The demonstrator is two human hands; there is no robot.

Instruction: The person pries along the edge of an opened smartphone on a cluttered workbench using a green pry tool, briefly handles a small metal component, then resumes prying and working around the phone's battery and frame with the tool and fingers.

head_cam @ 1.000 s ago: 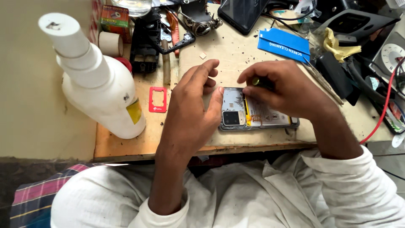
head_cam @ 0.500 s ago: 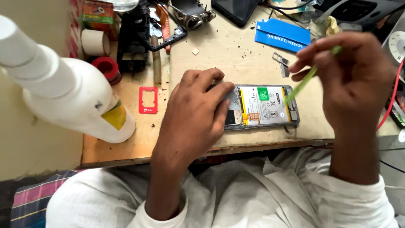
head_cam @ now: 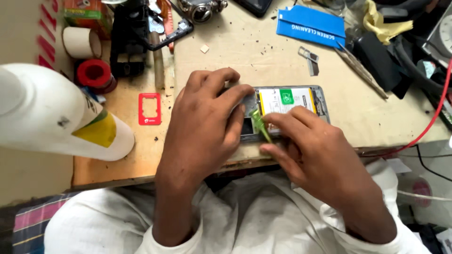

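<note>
Opened grey smartphone with its back cover off (head_cam: 301,101), white battery with a green label exposed, lying flat near the front edge of a worn, light wooden workbench (head_cam: 235,51). Left hand (head_cam: 207,127) lies palm down over the phone's left end, fingers spread and pressing on it. Right hand (head_cam: 310,150) comes in from the near side, thumb and forefinger pinching a thin yellow-green plastic pry tool (head_cam: 258,123); the tool's tip sits at the battery's left edge.

Bench top is scuffed and speckled with dark crumbs. Small red card-shaped frame (head_cam: 149,108) lies flat just left of the left hand. Large white plastic bottle with a yellow label (head_cam: 66,122) stands at the left edge. Behind it, red tape roll (head_cam: 94,75) and cream tape roll (head_cam: 81,42). Blue flat cleaning packet (head_cam: 310,26) at the far side; metal tweezers (head_cam: 360,69) to its right. Red cable (head_cam: 431,120) runs along the right edge. White garment in the foreground.
</note>
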